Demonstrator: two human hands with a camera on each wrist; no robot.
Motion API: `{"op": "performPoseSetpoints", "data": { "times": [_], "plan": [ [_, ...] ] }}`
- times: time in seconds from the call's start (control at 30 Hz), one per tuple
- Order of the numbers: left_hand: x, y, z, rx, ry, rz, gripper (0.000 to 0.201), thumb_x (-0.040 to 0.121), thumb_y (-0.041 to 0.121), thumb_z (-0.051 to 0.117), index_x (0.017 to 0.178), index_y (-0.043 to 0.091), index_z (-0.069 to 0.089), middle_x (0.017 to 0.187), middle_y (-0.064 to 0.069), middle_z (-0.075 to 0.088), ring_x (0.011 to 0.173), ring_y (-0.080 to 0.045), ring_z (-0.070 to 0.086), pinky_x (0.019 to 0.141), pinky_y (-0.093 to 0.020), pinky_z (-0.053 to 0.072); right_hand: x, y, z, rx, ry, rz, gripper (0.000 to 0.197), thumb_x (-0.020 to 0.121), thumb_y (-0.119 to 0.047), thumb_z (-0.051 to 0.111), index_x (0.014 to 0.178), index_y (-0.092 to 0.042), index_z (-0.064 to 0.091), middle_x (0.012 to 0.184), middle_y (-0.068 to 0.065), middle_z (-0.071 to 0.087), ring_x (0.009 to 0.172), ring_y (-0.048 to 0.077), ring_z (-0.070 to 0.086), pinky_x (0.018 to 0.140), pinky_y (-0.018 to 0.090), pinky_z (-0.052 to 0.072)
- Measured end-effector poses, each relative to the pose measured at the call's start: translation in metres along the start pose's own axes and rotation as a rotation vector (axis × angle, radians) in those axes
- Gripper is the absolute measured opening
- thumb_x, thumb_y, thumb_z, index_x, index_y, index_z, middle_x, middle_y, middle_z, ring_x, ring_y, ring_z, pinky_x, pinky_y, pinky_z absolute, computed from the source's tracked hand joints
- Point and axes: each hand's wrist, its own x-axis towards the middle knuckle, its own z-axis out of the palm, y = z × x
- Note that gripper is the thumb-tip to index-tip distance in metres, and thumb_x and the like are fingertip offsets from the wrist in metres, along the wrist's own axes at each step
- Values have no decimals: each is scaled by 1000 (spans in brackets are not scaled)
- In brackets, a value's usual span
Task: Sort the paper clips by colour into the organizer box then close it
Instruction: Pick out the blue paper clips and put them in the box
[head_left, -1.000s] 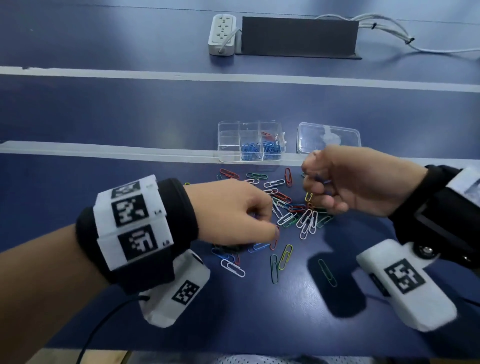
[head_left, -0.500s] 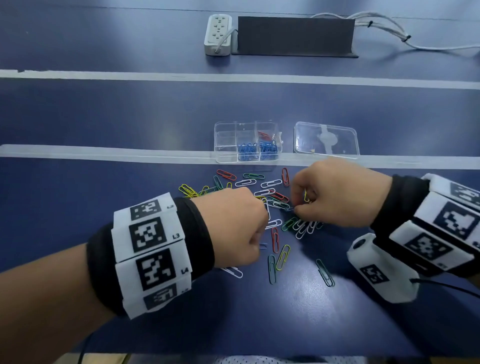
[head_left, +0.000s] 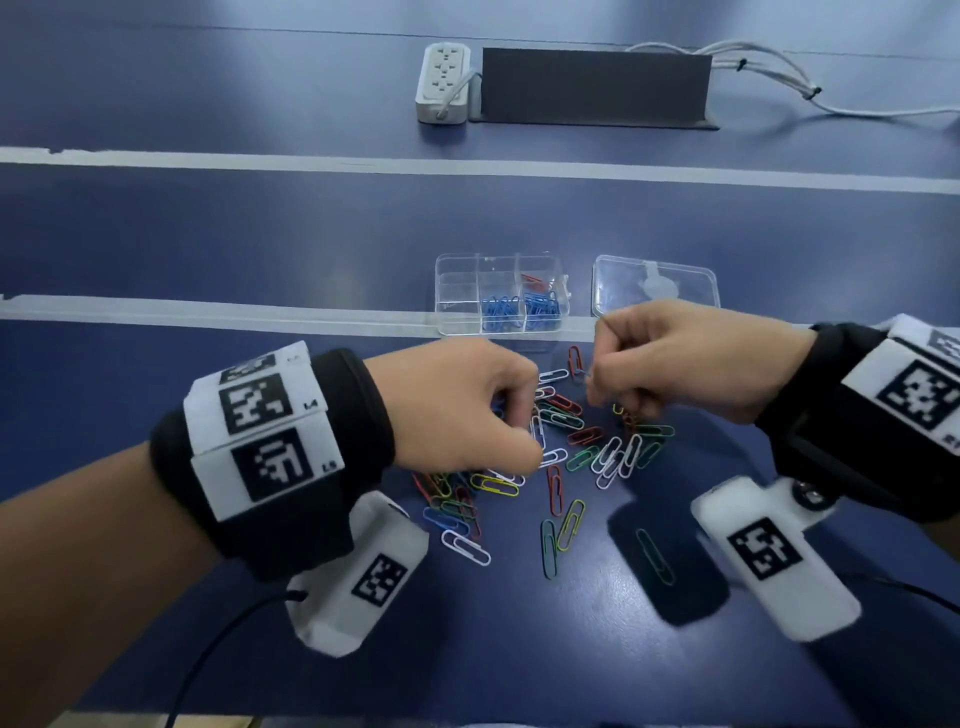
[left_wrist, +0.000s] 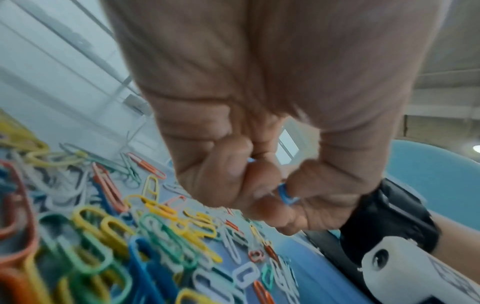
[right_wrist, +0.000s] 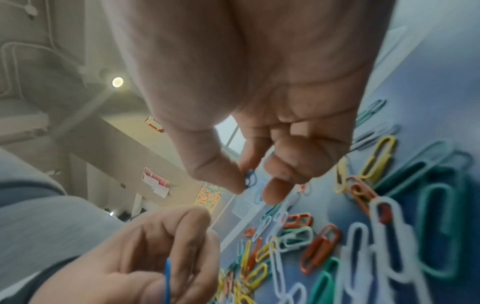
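A heap of coloured paper clips (head_left: 566, 447) lies on the blue table in front of the clear organizer box (head_left: 501, 296). Blue clips fill two of the box's front cells and a red one shows in a back cell. My left hand (head_left: 519, 431) hovers over the heap's left side, pinching blue clips (left_wrist: 284, 194) in curled fingers. My right hand (head_left: 597, 374) is raised above the heap's far right and pinches a blue clip (right_wrist: 249, 178) between thumb and forefinger.
The box's clear lid (head_left: 655, 286) lies to the right of the box. A white power strip (head_left: 443, 83), a dark panel (head_left: 592, 85) and white cables (head_left: 779, 78) sit at the back. White tape lines (head_left: 208, 312) cross the table.
Both hands dipped into the heap half a second ago. The right hand has since lifted up and back toward the box with a blue clip; the left hand shifted slightly up and right.
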Motion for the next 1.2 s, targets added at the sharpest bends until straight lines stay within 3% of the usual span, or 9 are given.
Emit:
{"op": "performPoseSetpoints", "data": {
  "times": [0.13,0.3,0.47,0.6,0.7,0.83,0.97,1.1,1.2],
  "plan": [
    [18,-4,-18,-1,154,-32,6,70,21,62,70,25,57,50,8,50,43,-4,42,49,-19,37,13,-18,-9,76,54,-32,20,79,8,54,79,-11,57,70,17,60,55,22,53,55,28,49],
    [42,-5,-43,188,326,-78,19,79,20,55,92,24,69,62,14,50,55,0,44,68,-20,37,38,-48,-14,-59,131,-28,15,76,2,62,80,-10,71,85,22,69,84,32,67,91,47,54],
    [58,-5,-51,269,357,-167,25,80,13,53,98,18,70,72,3,58,51,-3,43,76,-26,47,52,-67,-13,-81,160,-3,29,78,3,62,106,2,67,89,11,67,71,20,66,79,31,59],
    [61,-5,-50,259,330,-215,31,79,9,53,105,17,68,94,-4,69,60,-17,57,86,-34,54,54,-74,-10,-42,152,32,30,81,2,58,111,5,61,83,10,62,63,16,61,59,23,58],
    [63,-7,-54,157,302,-231,37,79,6,54,112,20,63,95,-6,72,71,-22,70,81,-38,58,53,-76,-7,-5,181,47,29,86,-3,54,113,7,58,81,11,61,59,17,59,50,20,55],
    [66,-10,-56,-79,280,-213,44,81,3,56,122,19,55,92,-14,73,80,-27,72,81,-42,58,51,-78,-6,25,216,48,32,88,-6,53,117,8,55,100,21,63,59,19,59,52,23,56],
    [67,-10,-54,-169,306,-194,44,84,1,50,125,17,52,95,-18,71,82,-29,71,81,-44,58,51,-78,-8,51,239,56,32,89,-8,51,118,8,54,115,25,64,64,21,60,69,29,57],
    [65,-9,-51,-228,301,-184,46,88,1,48,130,17,48,104,-16,68,90,-29,67,81,-46,57,45,-74,-10,39,197,115,31,91,-9,47,117,5,56,82,11,69,78,23,67,89,37,55],
    [61,-8,-50,-24,327,-119,45,87,8,51,130,22,48,110,-6,67,100,-25,62,90,-38,52,40,-70,-10,27,204,92,31,91,-4,41,118,2,54,79,11,64,70,25,63,84,41,57]
  ]
}}
